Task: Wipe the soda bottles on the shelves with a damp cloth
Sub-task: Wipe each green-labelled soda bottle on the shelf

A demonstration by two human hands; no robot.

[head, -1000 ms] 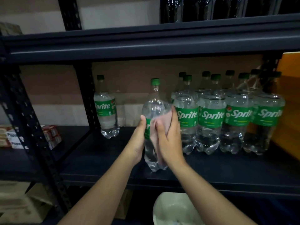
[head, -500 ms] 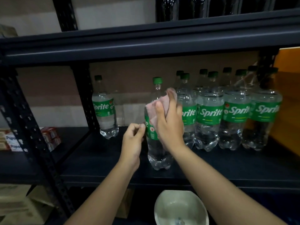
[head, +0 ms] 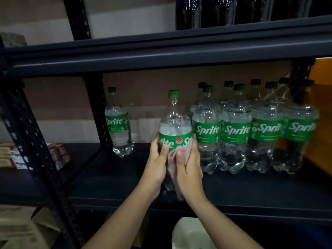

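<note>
A clear Sprite bottle [head: 173,126] with a green cap and label stands at the front of the dark shelf [head: 251,187]. My left hand [head: 158,164] grips its lower left side. My right hand [head: 188,168] presses a pale pink cloth [head: 172,157] against the bottle's lower body, below the label. The bottle's base is hidden behind both hands. A row of several more Sprite bottles [head: 235,133] stands close to the right. One lone Sprite bottle [head: 118,123] stands further left, near the upright post.
Dark cola bottles [head: 217,11] fill the shelf above. A black perforated post [head: 41,159] runs down at the left, with small boxes [head: 59,153] behind it. A white bowl [head: 190,234] sits below the shelf edge. An orange panel [head: 321,123] bounds the right.
My right hand with the cloth has slid down from the bottle's shoulder to its lower body. My left hand has closed around the bottle's left side.
</note>
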